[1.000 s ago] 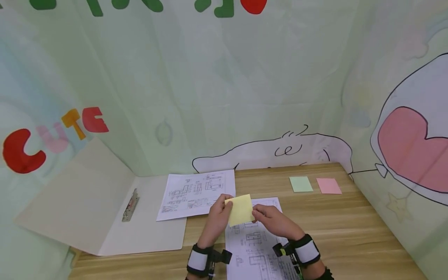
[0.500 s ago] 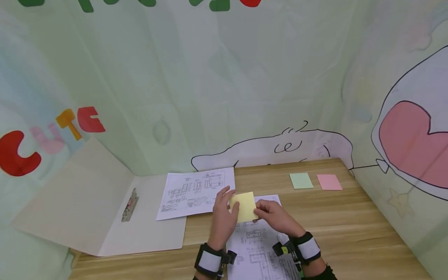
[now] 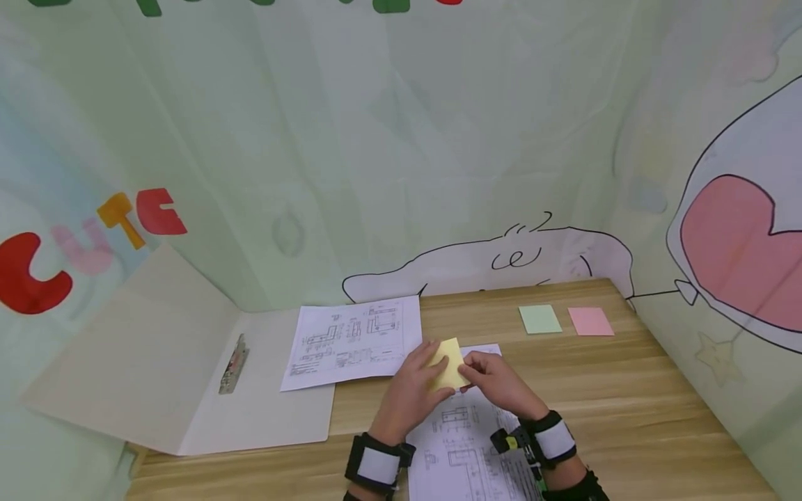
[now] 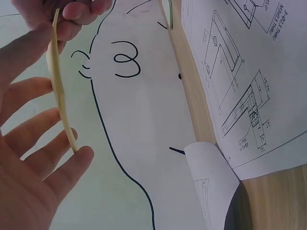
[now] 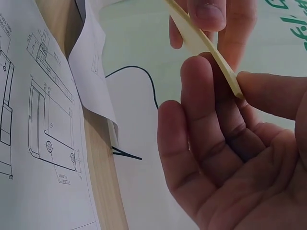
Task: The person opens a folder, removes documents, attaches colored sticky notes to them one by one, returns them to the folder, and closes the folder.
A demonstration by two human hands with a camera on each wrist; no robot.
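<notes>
Both hands hold a yellow sticky note pad (image 3: 449, 364) above a printed drawing sheet (image 3: 466, 452) in the head view. My left hand (image 3: 407, 398) grips the pad's left side, thumb and fingers on its opposite faces. With thumb and finger, my right hand (image 3: 499, 386) pinches the pad's right edge. Seen edge-on in the left wrist view, the pad (image 4: 59, 88) is thin and slightly bowed. In the right wrist view, the thumb presses the near end of the pad (image 5: 221, 60) against the fingers.
At left an open grey folder (image 3: 269, 417) with a metal clip (image 3: 234, 365) stands against the wall sheet. A second drawing sheet (image 3: 357, 341) overlaps its right side. Green (image 3: 540, 319) and pink (image 3: 591, 321) sticky notes lie at the back right of the wooden table (image 3: 626, 410).
The left hand loosened its fingers, shifted right and now reaches further over the pad. The pad moved slightly right and turned; the right hand kept its pinch on the edge.
</notes>
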